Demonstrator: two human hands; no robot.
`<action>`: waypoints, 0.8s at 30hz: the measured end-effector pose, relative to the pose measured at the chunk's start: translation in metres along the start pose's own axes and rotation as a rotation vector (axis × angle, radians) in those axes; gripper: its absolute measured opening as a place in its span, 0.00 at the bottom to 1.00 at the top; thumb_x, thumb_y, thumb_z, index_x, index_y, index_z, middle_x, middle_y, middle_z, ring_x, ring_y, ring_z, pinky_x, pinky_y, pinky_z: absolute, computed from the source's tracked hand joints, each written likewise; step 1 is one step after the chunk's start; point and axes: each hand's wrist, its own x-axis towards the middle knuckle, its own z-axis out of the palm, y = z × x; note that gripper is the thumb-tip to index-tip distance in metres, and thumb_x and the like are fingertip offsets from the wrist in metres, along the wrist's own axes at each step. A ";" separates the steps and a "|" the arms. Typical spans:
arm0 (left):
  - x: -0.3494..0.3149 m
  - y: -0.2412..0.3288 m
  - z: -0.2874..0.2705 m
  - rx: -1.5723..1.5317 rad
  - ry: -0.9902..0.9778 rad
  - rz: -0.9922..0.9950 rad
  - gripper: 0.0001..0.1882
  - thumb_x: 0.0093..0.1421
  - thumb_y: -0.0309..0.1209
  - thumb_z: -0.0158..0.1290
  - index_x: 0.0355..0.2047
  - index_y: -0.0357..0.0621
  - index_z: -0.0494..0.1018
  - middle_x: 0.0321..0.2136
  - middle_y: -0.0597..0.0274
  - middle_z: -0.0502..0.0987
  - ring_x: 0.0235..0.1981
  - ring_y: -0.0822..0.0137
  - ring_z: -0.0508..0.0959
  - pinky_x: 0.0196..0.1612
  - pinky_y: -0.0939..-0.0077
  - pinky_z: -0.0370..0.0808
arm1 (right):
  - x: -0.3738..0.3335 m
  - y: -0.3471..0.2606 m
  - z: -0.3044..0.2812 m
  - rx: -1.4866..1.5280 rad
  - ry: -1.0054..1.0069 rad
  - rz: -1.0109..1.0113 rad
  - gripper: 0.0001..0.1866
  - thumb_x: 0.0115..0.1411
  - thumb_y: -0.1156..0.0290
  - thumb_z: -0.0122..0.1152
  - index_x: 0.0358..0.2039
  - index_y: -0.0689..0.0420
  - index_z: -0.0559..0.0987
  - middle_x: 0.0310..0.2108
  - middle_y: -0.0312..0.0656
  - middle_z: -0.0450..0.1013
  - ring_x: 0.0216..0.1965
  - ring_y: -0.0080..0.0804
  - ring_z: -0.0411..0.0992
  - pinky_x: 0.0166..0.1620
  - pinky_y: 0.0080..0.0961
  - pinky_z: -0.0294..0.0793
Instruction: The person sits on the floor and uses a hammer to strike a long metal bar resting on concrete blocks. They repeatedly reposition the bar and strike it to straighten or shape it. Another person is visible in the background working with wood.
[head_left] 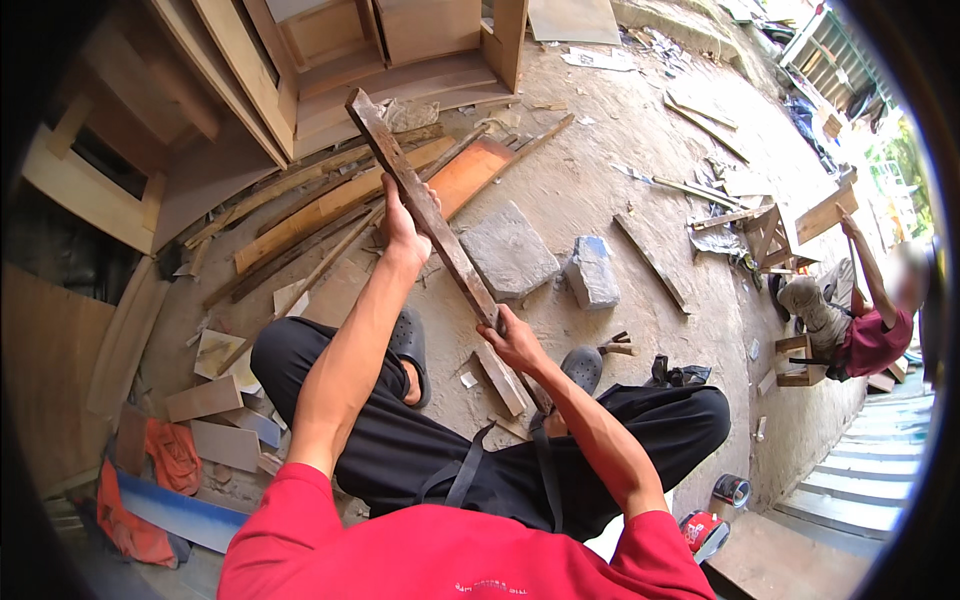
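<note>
A long, dark wooden batten (440, 212) runs slantwise in front of me, its far end up to the left and its near end down between my feet. Around its upper part my left hand (403, 222) is closed. Lower along the same batten, my right hand (514, 340) grips it near my right shoe. A shorter, paler piece of wood (500, 380) lies beside the near end, between my feet. Just beyond the batten sit a flat grey stone block (508, 250) and a smaller bluish-grey block (592, 272).
Planks and strips (310, 220) lie by a wooden cabinet (420, 40) at the far left. Board offcuts (225, 440) and an orange cloth (172, 455) are near left. A thin strip (650, 262) lies right of the blocks. Another person (870, 335) sits at right, holding a board (825, 215).
</note>
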 end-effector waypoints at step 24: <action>-0.010 -0.002 -0.035 0.355 0.048 -0.028 0.14 0.69 0.40 0.42 0.44 0.41 0.65 0.44 0.48 0.78 0.43 0.54 0.81 0.46 0.57 0.80 | 0.002 0.027 0.005 0.240 -0.014 0.022 0.21 0.62 0.54 0.62 0.43 0.60 0.73 0.28 0.42 0.73 0.32 0.30 0.71 0.37 0.31 0.69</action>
